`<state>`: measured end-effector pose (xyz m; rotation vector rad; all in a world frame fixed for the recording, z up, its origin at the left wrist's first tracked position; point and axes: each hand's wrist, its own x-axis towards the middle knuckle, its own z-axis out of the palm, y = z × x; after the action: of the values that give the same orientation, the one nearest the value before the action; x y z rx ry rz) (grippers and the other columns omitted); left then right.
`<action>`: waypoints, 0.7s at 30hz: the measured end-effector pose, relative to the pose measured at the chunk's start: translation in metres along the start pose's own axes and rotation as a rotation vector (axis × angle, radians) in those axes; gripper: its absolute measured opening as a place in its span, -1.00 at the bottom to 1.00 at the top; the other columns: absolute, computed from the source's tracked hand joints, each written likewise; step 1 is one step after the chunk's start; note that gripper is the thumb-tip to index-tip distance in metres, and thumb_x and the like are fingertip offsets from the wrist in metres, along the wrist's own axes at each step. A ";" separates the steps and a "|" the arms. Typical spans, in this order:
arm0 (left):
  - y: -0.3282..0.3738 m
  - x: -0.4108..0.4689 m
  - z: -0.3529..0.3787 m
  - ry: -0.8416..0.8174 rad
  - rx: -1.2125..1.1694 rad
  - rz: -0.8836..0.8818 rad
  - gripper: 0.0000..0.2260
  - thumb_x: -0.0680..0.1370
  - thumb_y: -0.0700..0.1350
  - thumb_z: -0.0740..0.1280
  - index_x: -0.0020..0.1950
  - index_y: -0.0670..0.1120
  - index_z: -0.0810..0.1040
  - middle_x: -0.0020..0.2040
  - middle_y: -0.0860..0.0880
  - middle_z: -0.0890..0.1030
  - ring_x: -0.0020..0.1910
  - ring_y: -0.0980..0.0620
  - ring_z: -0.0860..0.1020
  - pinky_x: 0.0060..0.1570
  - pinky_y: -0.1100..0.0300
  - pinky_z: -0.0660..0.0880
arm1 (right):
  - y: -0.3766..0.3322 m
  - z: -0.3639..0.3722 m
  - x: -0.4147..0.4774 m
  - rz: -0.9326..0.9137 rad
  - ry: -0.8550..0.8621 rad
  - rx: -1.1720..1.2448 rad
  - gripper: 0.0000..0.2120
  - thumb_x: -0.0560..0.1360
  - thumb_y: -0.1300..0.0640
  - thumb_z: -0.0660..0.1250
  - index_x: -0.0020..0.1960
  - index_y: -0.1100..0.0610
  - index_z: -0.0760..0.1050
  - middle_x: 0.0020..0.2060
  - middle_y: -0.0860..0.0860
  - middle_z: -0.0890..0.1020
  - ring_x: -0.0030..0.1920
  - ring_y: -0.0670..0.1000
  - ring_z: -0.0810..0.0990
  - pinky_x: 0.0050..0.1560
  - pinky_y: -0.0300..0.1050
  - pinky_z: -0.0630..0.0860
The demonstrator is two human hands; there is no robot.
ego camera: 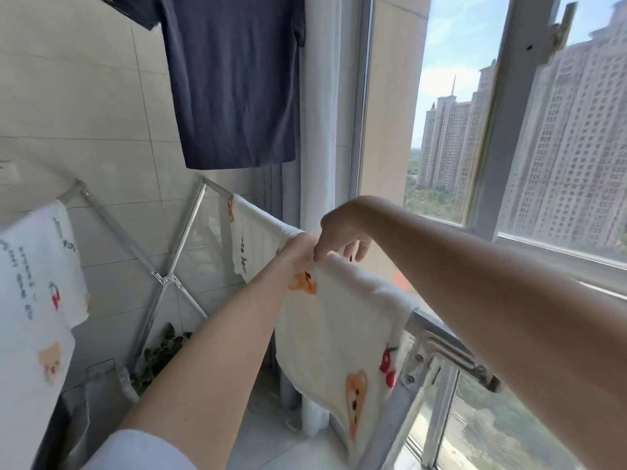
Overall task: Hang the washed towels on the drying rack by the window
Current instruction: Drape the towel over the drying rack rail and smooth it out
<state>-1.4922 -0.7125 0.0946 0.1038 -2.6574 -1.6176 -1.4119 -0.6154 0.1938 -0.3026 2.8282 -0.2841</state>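
A white towel with bear and cherry prints [342, 337] hangs over the right-hand top bar of the silver drying rack [441, 337], beside the window. My left hand [298, 249] grips the towel's far top edge on the bar. My right hand [339, 232] pinches the same top edge from above, fingers curled down. A second white towel with lettering [251, 242] hangs further along the same bar. A third printed towel [37, 276] drapes over the rack's left bar.
A dark blue T-shirt [234, 79] hangs overhead against the tiled wall. The rack's crossed legs [166, 278] stand in the middle, with a leafy plant [163, 351] on the floor behind. The window frame [502, 130] runs along the right.
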 end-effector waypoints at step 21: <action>-0.052 0.178 -0.104 0.566 -0.014 0.208 -0.70 0.53 -0.22 0.12 0.17 -0.09 0.56 0.28 -0.13 0.46 0.30 -0.09 0.39 0.19 0.17 0.36 | -0.051 -0.001 0.198 -0.148 0.213 -0.036 -0.55 0.51 -0.02 0.27 0.34 0.15 0.42 0.22 0.10 0.52 0.18 0.12 0.54 0.03 -0.08 0.50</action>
<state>-1.6610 -0.8415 0.0943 0.2361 -2.1472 -1.3015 -1.5895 -0.7102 0.1556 -0.5196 3.0282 -0.3143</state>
